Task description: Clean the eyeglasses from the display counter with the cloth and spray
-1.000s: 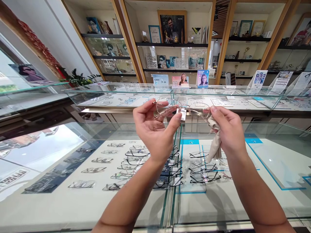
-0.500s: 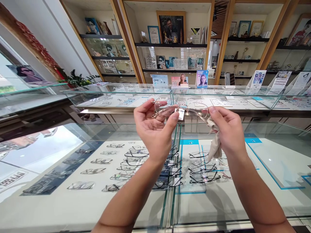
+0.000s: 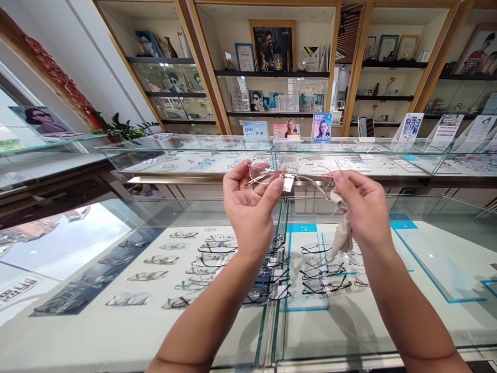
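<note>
Gold-toned wire spectacles (image 3: 306, 175), clear lenses, held up level at the upper centre of the frame, above the seam between two glass panes of the display counter (image 3: 427, 248).

- White tag (image 3: 288, 182): small, hangs from the bridge of the spectacles.
- Left hand (image 3: 250, 210): centre of the frame, palm towards the camera. Thumb and fingers are closed in a pinch round the lens at the left end of the spectacles.
- Right hand (image 3: 365, 207): right of centre. Thumb and forefinger are pressed together on the right end of the spectacles, at the hinge. The other fingers are curled in.
- Beige cloth (image 3: 342, 230): bunched under the right hand's fingers, touching the frame's end, its loose tail hanging down.
- Display frames (image 3: 326, 282): dark and clear pairs in rows under the counter glass, lower centre, below both hands.
- Second glass counter (image 3: 186, 150): across the middle of the frame behind the hands, with small leaflet stands (image 3: 322, 126) on top.
- Wall shelving (image 3: 272, 72): top of the frame, with framed pictures and certificates.
- Green plant (image 3: 124, 127): upper left.
</note>
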Motion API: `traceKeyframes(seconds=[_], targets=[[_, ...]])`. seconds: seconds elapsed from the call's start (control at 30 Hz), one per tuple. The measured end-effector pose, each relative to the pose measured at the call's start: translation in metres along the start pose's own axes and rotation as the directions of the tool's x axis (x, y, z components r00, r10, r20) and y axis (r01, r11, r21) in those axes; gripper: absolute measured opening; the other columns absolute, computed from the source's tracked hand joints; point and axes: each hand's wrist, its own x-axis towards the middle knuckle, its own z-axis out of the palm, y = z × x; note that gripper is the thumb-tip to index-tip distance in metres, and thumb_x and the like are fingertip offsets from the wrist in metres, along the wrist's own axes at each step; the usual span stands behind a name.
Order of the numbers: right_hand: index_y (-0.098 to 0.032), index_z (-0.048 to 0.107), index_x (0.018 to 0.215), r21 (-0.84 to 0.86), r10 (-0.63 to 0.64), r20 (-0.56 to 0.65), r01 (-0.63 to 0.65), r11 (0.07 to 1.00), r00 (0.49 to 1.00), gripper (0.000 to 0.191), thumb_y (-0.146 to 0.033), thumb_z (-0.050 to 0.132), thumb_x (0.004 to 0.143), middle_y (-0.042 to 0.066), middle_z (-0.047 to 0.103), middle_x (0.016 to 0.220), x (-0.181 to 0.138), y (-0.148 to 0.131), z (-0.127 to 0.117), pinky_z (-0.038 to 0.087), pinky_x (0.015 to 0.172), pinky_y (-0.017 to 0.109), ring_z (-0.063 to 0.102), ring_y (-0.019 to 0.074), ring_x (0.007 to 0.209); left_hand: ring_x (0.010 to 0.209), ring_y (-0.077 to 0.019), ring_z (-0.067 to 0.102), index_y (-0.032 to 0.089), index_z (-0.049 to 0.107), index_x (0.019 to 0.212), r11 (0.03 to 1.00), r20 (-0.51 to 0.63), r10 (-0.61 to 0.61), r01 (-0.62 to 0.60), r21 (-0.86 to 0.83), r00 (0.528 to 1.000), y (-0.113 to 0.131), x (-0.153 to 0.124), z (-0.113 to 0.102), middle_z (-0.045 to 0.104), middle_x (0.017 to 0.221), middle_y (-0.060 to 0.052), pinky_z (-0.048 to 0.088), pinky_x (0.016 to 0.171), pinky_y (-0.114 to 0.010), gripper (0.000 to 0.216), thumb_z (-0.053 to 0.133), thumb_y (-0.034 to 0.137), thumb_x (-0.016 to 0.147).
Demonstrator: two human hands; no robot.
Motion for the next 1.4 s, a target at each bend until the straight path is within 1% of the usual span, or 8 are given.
traceKeyframes(seconds=[0.53, 0.73, 0.83, 0.9, 1.03, 1.13, 1.2, 1.4], targets=[[-0.025, 0.080, 0.086, 0.017, -0.079, -0.001, 0.079, 0.997, 0.997, 0.028, -0.051, 0.074, 0.091, -0.003, 0.050, 0.063, -0.002, -0.002, -0.002, 0.031, 0.044, 0.023, 0.039, 0.0087, 0.053, 0.114, -0.0199, 0.072, 0.026, 0.057, 0.121, 0.955, 0.040, -0.170, 0.174, -0.241, 0.985, 0.006, 0.002, 0.001, 0.065, 0.119, -0.005, 0.057, 0.107, -0.033, 0.061, 0.092, 0.045, 0.076], [-0.022, 0.077, 0.081, 0.095, -0.064, -0.022, 0.066, 0.993, 0.998, 0.035, -0.053, 0.067, 0.095, -0.001, 0.060, 0.067, 0.002, 0.003, 0.003, 0.033, 0.044, 0.024, 0.041, 0.0088, 0.053, 0.104, -0.0154, 0.072, 0.025, 0.057, 0.118, 0.895, 0.046, -0.329, 0.327, -0.302, 0.943, 0.010, 0.004, 0.000, 0.067, 0.118, -0.004, 0.059, 0.094, -0.026, 0.061, 0.095, 0.038, 0.072], [-0.023, 0.078, 0.083, 0.103, -0.110, 0.017, 0.108, 0.989, 0.994, 0.026, -0.041, 0.065, 0.096, 0.001, 0.072, 0.081, 0.005, 0.007, 0.001, 0.037, 0.046, 0.024, 0.045, 0.0083, 0.054, 0.096, -0.0114, 0.072, 0.023, 0.060, 0.113, 0.767, 0.120, -0.502, 0.505, -0.396, 0.856, 0.016, 0.007, 0.001, 0.071, 0.113, -0.003, 0.058, 0.083, -0.020, 0.055, 0.095, 0.032, 0.070], [-0.025, 0.080, 0.094, 0.044, -0.183, 0.109, 0.179, 0.983, 0.977, 0.013, -0.032, 0.070, 0.091, 0.001, 0.076, 0.090, 0.006, 0.007, -0.002, 0.045, 0.052, 0.024, 0.055, 0.0098, 0.061, 0.087, -0.0095, 0.072, 0.020, 0.064, 0.108, 0.624, 0.226, -0.631, 0.658, -0.422, 0.743, 0.022, 0.009, 0.002, 0.073, 0.108, -0.003, 0.058, 0.075, -0.018, 0.048, 0.093, 0.031, 0.072], [-0.029, 0.078, 0.123, -0.118, -0.284, 0.317, 0.335, 0.935, 0.905, 0.040, -0.029, 0.080, 0.083, 0.003, 0.080, 0.111, 0.004, 0.004, -0.008, 0.058, 0.071, 0.029, 0.072, 0.0172, 0.088, 0.081, -0.0122, 0.074, 0.017, 0.070, 0.099, 0.353, 0.461, -0.733, 0.859, -0.370, 0.500, 0.033, 0.011, 0.003, 0.077, 0.098, -0.005, 0.060, 0.073, -0.020, 0.030, 0.086, 0.029, 0.077], [-0.029, 0.079, 0.123, -0.124, -0.376, 0.366, 0.445, 0.887, 0.851, 0.039, -0.025, 0.080, 0.084, 0.002, 0.082, 0.113, 0.004, 0.003, -0.008, 0.061, 0.078, 0.029, 0.075, 0.0178, 0.094, 0.078, -0.0139, 0.074, 0.016, 0.071, 0.092, 0.221, 0.573, -0.735, 0.927, -0.304, 0.363, 0.036, 0.009, 0.002, 0.078, 0.092, -0.006, 0.061, 0.072, -0.023, 0.020, 0.083, 0.024, 0.078], [-0.029, 0.081, 0.119, -0.119, -0.456, 0.368, 0.527, 0.841, 0.810, 0.034, -0.021, 0.077, 0.087, 0.001, 0.084, 0.107, 0.004, 0.005, -0.007, 0.060, 0.077, 0.028, 0.076, 0.0154, 0.089, 0.074, -0.0137, 0.073, 0.015, 0.071, 0.088, 0.178, 0.609, -0.729, 0.946, -0.272, 0.312, 0.035, 0.008, 0.001, 0.077, 0.086, -0.005, 0.061, 0.072, -0.024, 0.016, 0.082, 0.022, 0.079], [-0.031, 0.081, 0.121, -0.169, -0.644, 0.337, 0.717, 0.676, 0.687, 0.036, -0.016, 0.075, 0.089, -0.004, 0.075, 0.074, 0.006, 0.012, -0.005, 0.050, 0.061, 0.024, 0.059, 0.0096, 0.061, 0.069, -0.0126, 0.069, 0.015, 0.070, 0.085, 0.126, 0.641, -0.725, 0.963, -0.237, 0.252, 0.030, 0.009, -0.004, 0.071, 0.074, -0.002, 0.061, 0.073, -0.025, 0.011, 0.079, 0.020, 0.081]])
